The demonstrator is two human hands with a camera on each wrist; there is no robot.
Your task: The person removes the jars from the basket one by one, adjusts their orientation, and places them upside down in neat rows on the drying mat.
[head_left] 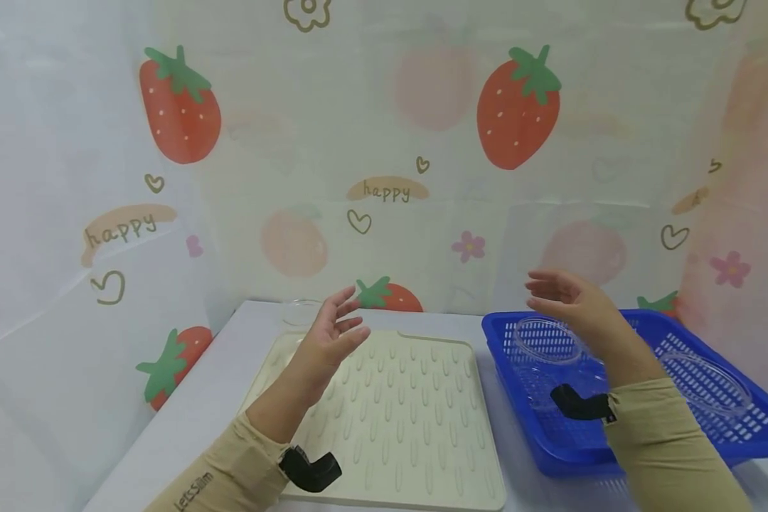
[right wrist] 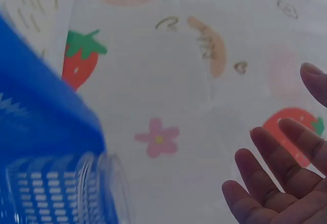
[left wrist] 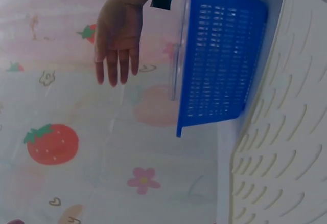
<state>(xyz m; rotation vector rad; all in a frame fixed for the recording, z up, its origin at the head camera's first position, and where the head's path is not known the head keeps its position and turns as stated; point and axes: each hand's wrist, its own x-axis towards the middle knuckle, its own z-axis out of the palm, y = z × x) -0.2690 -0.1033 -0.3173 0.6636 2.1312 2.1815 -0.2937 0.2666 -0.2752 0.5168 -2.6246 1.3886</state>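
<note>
My left hand is raised over the far left part of a cream ridged draining tray, fingers loosely extended and holding nothing. Behind it, at the tray's back left corner, stands a clear round container, partly covered by that hand. Over the blue basket hangs my right hand, also without anything in it; its fingers are spread and relaxed in the right wrist view. Clear round containers lie in the basket, one at its left end and another to the right, partly behind my forearm.
The tray and basket stand side by side on a white table. A printed cloth with strawberries and flowers hangs behind the table and along both sides. Black wrist straps show at both sleeves.
</note>
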